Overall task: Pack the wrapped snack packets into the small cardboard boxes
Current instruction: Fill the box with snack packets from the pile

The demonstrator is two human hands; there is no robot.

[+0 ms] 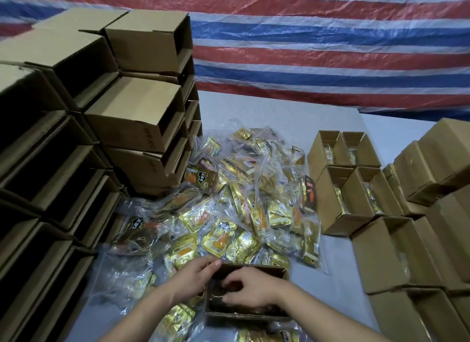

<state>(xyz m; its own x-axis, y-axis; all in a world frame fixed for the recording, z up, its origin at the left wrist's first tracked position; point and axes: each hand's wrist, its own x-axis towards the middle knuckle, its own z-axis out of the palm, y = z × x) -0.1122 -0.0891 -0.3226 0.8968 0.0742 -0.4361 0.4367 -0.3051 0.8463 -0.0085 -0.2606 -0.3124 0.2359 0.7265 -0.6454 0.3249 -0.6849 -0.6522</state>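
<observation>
A red, white and blue striped tarp (pixel 318 36) hangs across the far side of the scene. Below it lies a pale grey worktop (pixel 279 112). On the left, tall stacks of empty cardboard boxes (pixel 76 128) lie on their sides with their open mouths facing right. On the right stand more boxes (pixel 432 201), some closed and stacked. Four open ones (pixel 346 176) stand close together at their far left, with gold packets upright inside them.

Between the two groups, a wide heap of snack packets (pixel 241 201) in gold and brown wrappers, many inside clear plastic bags, spreads over the middle of the worktop and reaches down to the near edge.

At the near centre a small open box (pixel 246 313) sits among the packets, its mouth upward. Its inside is dark, and some brown wrapped contents show at the bottom, though how many I cannot tell.

The left hand (pixel 193 278) rests against the box's far left corner, its fingers laid together and slightly bent over the rim, holding the wall steady. The right hand (pixel 251 288) reaches down into the box from the right, its fingers curled and pressed close at something dark inside; whether it pinches a packet or only pushes it down I cannot tell.

A few gold packets (pixel 178 316) lie just beside the box on its near left, under the left forearm.
</observation>
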